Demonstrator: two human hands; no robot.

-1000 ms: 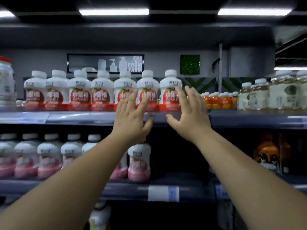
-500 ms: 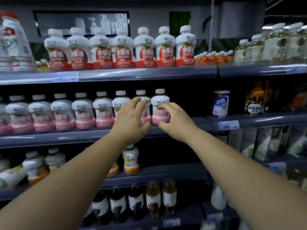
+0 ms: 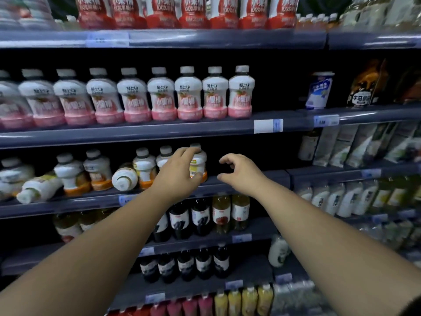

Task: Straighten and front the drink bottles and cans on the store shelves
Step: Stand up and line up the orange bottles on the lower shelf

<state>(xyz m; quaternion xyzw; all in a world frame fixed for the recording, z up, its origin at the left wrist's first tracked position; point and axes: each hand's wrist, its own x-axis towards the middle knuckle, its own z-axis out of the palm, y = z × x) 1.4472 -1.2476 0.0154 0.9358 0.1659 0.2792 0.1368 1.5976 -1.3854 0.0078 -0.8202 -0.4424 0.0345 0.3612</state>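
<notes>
Your left hand (image 3: pixel 180 176) fingers clamp white orange-based plastic bottle (image 3: pixel 200 161); right hand (image 3: pixel 241 172) beside it, loosely curled, empty; toppled white bottle (image 3: pixel 124 179) left of it.

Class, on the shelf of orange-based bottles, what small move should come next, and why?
Probably pull the end bottle, held in the left hand, forward to the shelf edge, label out. The right hand hangs empty beside it; a toppled bottle further left waits.

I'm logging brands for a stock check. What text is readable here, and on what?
"100%": red bottles, top row.
"轻上" (likely): pink bottles, upper label; the larger characters below it are too blurred.
Orange-based bottle gripped by the left hand: label blurred.
Price tags and everything else: unreadable.
</notes>
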